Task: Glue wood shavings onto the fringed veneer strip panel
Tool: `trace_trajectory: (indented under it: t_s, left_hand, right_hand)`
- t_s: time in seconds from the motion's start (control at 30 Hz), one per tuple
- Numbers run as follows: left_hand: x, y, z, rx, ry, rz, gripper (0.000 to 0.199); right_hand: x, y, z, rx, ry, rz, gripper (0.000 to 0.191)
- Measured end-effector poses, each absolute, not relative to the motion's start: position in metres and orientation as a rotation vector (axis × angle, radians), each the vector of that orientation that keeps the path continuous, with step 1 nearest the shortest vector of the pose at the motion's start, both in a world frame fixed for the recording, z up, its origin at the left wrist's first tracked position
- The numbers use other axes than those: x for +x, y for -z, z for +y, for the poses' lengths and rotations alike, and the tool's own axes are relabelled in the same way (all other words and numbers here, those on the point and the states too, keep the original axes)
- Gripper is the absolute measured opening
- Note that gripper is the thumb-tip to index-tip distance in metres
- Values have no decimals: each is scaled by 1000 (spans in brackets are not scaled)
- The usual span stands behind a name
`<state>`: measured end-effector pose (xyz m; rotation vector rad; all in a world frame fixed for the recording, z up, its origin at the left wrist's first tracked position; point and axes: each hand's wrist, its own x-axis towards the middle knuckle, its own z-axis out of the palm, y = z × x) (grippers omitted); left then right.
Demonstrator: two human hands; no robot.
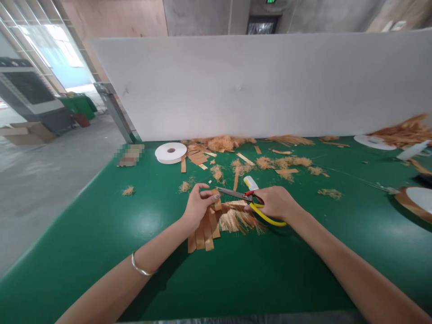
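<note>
Scissors (268, 220) with yellow handles are gripped in my right hand (275, 202), their blades pointing left toward my other hand. My left hand (199, 208) pinches a short tan ribbon strip (218, 202) between thumb and finger, close to the scissor tips. Whether the blades touch the strip I cannot tell. Under and beside my left hand lie several flat tan ribbon strips (204, 236) side by side. To their right, below the scissors, is a bunch of frayed, fringed ribbon (238, 219). A small white bottle (250, 183) lies just beyond the scissors.
A white ribbon roll (170, 153) lies at the back left of the green table (141, 279). Tangled tan threads (224, 143) and cut scraps are strewn along the foot of the white partition (236, 85). Another roll (420, 198) lies at the right edge.
</note>
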<state>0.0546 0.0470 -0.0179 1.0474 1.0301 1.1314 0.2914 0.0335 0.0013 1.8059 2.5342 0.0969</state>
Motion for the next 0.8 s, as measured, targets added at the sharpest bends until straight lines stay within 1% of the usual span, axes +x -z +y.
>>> trace_trajectory:
  t_s: [0.4, 0.8]
  left_hand:
    - [56, 17, 47, 1067, -1128, 1024, 48]
    - [56, 17, 46, 1082, -1106, 1042, 48]
  right_hand:
    - [288, -4, 33, 1764, -115, 2487, 58]
    - [287, -5, 32, 1734, -128, 2478, 51]
